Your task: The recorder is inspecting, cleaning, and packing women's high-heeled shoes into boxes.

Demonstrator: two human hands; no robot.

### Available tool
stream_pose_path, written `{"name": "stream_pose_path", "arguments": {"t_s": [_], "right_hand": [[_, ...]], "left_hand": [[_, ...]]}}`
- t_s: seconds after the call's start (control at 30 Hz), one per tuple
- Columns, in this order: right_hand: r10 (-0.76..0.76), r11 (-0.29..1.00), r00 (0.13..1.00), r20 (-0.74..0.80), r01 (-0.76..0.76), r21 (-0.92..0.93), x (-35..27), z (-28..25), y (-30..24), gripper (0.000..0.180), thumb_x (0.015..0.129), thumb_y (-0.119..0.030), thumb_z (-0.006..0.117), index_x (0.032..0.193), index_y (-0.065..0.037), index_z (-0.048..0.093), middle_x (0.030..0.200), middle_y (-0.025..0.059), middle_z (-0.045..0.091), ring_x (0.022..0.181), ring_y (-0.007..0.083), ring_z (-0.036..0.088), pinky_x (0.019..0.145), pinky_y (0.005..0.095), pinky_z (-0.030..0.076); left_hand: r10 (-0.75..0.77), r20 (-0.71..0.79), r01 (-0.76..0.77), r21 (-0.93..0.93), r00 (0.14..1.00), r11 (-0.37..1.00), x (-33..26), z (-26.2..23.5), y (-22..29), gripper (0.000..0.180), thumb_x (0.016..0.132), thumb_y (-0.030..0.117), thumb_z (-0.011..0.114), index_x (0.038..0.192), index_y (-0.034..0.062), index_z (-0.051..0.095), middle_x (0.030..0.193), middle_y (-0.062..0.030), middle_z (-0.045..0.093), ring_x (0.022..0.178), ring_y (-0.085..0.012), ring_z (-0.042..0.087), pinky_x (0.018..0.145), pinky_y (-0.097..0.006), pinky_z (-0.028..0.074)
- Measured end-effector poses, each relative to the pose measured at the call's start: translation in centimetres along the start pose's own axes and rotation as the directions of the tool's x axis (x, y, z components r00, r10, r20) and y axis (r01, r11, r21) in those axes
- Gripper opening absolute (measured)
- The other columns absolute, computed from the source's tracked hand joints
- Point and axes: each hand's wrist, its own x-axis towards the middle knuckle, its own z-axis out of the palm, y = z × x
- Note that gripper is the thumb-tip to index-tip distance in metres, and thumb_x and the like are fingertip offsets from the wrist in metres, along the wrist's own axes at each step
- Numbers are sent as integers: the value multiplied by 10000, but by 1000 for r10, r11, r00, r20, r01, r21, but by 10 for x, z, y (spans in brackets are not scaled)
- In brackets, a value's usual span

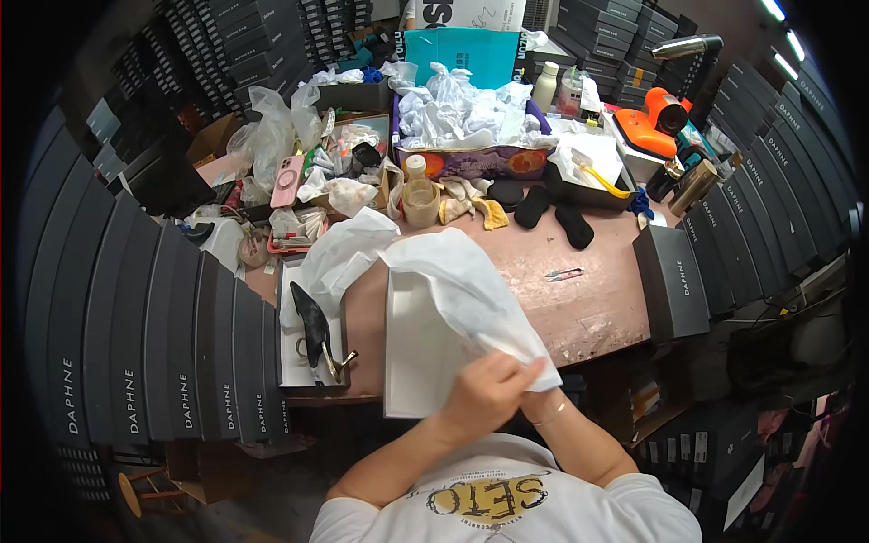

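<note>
My left hand (pixel 489 391) is closed on the lower edge of a sheet of white tissue paper (pixel 475 281). Close beside it my right hand (pixel 536 380) pinches the sheet's corner; most of its fingers are hidden behind the paper and my left hand. The sheet drapes over an open white-lined shoebox (pixel 421 348) at the table's front edge. Left of that box stands another open shoebox (pixel 310 373), which holds a black high-heeled shoe with gold-coloured metal parts (pixel 313 328) and crumpled tissue paper (pixel 342 253).
Dark shoebox stacks flank the table left (pixel 118 326) and right (pixel 674 281). Thread snips (pixel 565 274) and black pads (pixel 573 226) lie on the pink tabletop (pixel 597 312). Behind are a glue jar (pixel 421 201), a carton of crumpled paper (pixel 471 163), a phone (pixel 288 181) and an orange device (pixel 644 134).
</note>
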Motion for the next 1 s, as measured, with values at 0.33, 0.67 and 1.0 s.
{"name": "stream_pose_path", "arguments": {"t_s": [0.33, 0.67, 1.0], "right_hand": [[6, 728, 996, 86, 54, -683, 44, -37, -51, 571, 929, -338, 488, 1413, -61, 366, 1447, 177, 372, 1328, 306, 364, 1120, 417, 283], [296, -132, 918, 264, 314, -940, -18, -46, -40, 577, 873, -348, 585, 1357, -59, 462, 1403, 183, 438, 1293, 352, 390, 1100, 430, 273], [28, 858, 878, 478, -266, 438, 33, 50, 0, 854, 858, -517, 622, 1494, -109, 225, 1524, 122, 272, 1364, 284, 347, 1085, 487, 338]], "left_hand": [[-20, 128, 67, -369, 992, 927, -92, 22, -12, 627, 820, 136, 699, 1382, 59, 433, 1338, -195, 473, 1255, -344, 451, 1063, -406, 353], [-864, -385, 935, -6, 325, 355, -213, -113, -199, 681, 727, 185, 734, 1299, -28, 432, 1140, -242, 557, 1013, -368, 583, 885, -411, 469], [-597, -125, 565, -221, 792, 795, -85, -46, -68, 334, 838, 136, 630, 1147, 22, 575, 1116, -126, 573, 949, -255, 590, 804, -335, 508]]}}
